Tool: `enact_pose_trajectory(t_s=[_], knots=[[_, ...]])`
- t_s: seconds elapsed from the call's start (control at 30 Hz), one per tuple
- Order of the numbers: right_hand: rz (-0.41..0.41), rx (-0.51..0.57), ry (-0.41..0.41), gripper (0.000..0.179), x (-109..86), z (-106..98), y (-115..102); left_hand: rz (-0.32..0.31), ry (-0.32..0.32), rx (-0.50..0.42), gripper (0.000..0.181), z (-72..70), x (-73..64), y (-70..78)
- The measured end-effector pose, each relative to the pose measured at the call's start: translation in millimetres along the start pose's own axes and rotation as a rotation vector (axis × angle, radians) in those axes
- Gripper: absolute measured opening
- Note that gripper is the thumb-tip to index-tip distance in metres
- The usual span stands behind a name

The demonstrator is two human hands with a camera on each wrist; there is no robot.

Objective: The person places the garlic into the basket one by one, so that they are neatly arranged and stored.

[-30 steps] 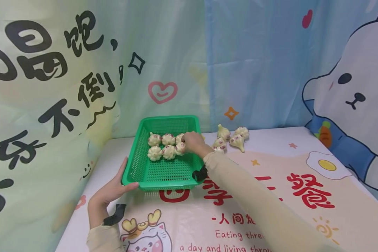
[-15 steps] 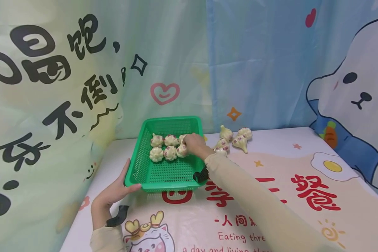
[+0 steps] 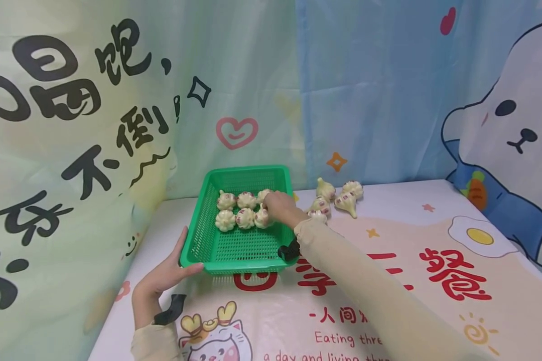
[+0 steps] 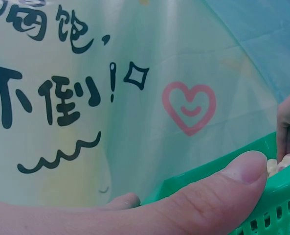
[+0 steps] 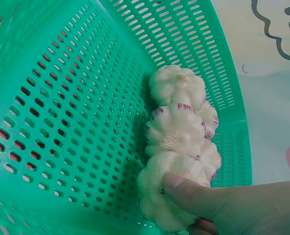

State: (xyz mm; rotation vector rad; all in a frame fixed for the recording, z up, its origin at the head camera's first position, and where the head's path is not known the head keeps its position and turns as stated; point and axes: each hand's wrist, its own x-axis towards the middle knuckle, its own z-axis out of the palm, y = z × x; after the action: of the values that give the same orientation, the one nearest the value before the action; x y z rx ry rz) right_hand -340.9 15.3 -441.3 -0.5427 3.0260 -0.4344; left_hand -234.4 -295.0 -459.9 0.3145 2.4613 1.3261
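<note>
In the head view a green plastic basket (image 3: 242, 267) holds two rows of garlic bulbs, including a front-row bulb (image 3: 225, 220) and a back-row bulb (image 3: 246, 200). My right hand (image 3: 283, 206) reaches over its right side and grips the garlic bulb (image 5: 159, 210) at the right end of the front row. The right wrist view has the thumb pressed on that bulb, its other fingers mostly hidden behind. At the near left corner my left hand (image 3: 169, 268) rests against the basket, thumb (image 4: 218, 196) straight along the front rim and fingers extended along the left side.
Several more garlic bulbs (image 3: 345, 201) lie on the printed tablecloth (image 3: 379, 331) to the right of the basket, by the back edge. A printed curtain (image 3: 366, 90) hangs right behind the table and along its left side.
The head view has shifted slightly, moving the scene a little to the right. My right hand stays at the same bulb, and my left hand keeps its place on the basket corner.
</note>
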Motion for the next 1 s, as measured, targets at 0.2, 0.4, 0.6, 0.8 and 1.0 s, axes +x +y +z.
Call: enact_pose_trajectory(t_s=[0.2,0.4,0.6,0.8,1.0], knots=[[0.012,-0.046,-0.003,0.057,0.7,0.1,-2.0,0.009,-0.009,-0.024,0.106,-0.8,0.5,-0.2],[0.023,-0.076,-0.004,0.050,1.4,2.9,-2.8,-0.001,-0.007,-0.029,0.106,0.3,-1.0,1.8],[0.026,-0.076,0.016,0.034,4.3,6.4,-1.5,0.003,-0.004,-0.030,0.106,-0.7,-0.3,1.0],[0.033,-0.077,0.064,0.047,4.5,7.6,0.2,0.003,-0.009,-0.032,0.106,-0.9,1.4,1.4],[0.035,-0.085,0.070,0.056,5.2,9.6,-1.3,-0.009,-0.001,-0.034,0.104,-0.6,1.0,-3.2]])
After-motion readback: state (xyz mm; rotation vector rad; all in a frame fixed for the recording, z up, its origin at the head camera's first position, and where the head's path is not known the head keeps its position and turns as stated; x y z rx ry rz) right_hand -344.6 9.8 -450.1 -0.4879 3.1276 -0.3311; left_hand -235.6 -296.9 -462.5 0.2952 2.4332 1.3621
